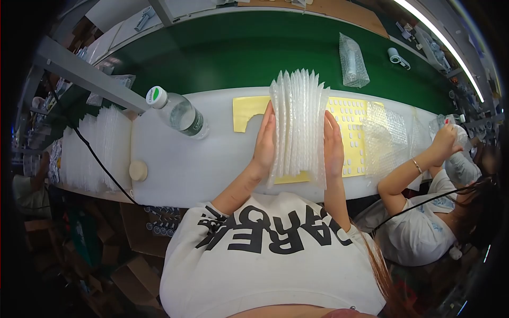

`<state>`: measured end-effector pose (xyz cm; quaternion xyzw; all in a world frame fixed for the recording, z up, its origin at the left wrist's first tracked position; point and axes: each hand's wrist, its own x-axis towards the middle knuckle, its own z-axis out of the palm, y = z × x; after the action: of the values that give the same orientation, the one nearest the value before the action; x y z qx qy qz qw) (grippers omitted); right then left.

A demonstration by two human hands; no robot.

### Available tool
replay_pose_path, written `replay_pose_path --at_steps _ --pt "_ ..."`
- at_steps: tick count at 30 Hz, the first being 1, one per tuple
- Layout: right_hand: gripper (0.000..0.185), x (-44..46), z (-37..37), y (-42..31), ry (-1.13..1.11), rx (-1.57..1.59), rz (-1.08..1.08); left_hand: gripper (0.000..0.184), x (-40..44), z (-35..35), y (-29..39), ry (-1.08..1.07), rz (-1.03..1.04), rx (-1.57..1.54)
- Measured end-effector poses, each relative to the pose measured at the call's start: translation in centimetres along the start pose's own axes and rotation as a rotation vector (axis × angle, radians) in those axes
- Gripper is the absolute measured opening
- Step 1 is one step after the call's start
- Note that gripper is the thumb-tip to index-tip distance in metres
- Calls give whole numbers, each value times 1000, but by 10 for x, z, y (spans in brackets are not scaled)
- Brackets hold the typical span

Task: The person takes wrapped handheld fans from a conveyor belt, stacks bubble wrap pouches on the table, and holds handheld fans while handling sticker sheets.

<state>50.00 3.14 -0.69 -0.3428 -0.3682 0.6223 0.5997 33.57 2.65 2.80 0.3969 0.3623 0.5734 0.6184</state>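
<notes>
Between my two palms stands a thick stack of bubble wrap bags (298, 127), upright on edge over the white work surface. My left hand (264, 139) presses its left side with fingers stretched upward. On the opposite side my right hand (333, 144) lies flat against the outermost bag. Behind and beneath the stack lies a yellow sticker sheet (354, 135) with rows of small white labels. Part of that sheet is hidden by the bags.
A clear water bottle (183, 114) stands left, near a round cream-coloured roll (138, 170). More bubble bags (101, 148) are stacked far left, others (389, 140) lie right. A wrapped item (352, 63) and a white device (397, 58) rest on the green belt (238, 47). A co-worker (424, 212) sits at right.
</notes>
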Motion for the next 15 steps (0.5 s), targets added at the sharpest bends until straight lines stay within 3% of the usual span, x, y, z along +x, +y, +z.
replay_pose_path --at_steps 5,9,13,15 --pt "55 6 37 -24 70 -167 74 61 16 1 1 -12 -37 -83" --pt "56 24 38 -19 -3 -283 -3 62 41 9 -2 -82 -87 -160" --pt "57 14 48 -31 -6 -205 -172 69 36 33 8 -112 60 -67" --pt "58 3 52 -34 24 -93 -297 81 25 35 17 -264 160 33"
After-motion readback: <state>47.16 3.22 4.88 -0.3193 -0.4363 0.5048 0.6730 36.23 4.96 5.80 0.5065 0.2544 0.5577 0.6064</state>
